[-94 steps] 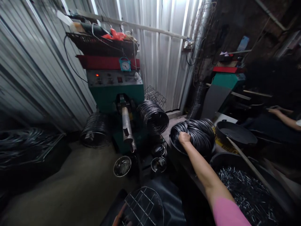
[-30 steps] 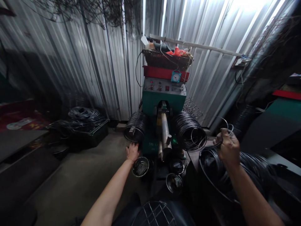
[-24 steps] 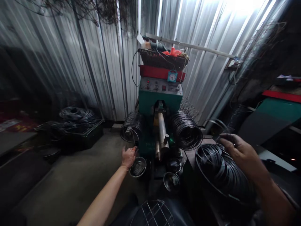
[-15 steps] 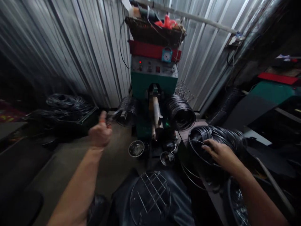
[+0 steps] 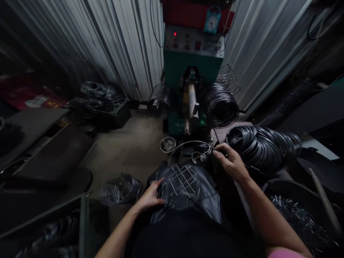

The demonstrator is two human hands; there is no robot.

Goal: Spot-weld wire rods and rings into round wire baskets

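Observation:
A round wire rack (image 5: pixel 181 184) with crossed bars lies on the dark apron over my lap. My left hand (image 5: pixel 152 195) is at the rack's left edge, thumb and fingers spread apart. My right hand (image 5: pixel 231 161) pinches a thin wire ring (image 5: pixel 193 142), which arches leftward above the rack's far side; its lower part is hard to make out. Beyond stands a green welding machine (image 5: pixel 193 57) with a pale cylindrical arm (image 5: pixel 192 98). Two small bowls, one at the left (image 5: pixel 168 144) and one nearer the middle (image 5: pixel 199 158), sit below it.
Coils of wire rings hang left (image 5: pixel 159 98) and right (image 5: pixel 219 105) of the machine. More rings (image 5: pixel 258 147) are piled at the right, above a tub of short metal pieces (image 5: pixel 298 218). A crate of rings (image 5: pixel 107 111) and a bag of wire parts (image 5: pixel 120 188) lie left.
The view has tipped down. My left hand has come down to the rack with fingers spread. My right hand has left the ring pile, bringing a wire ring toward the middle.

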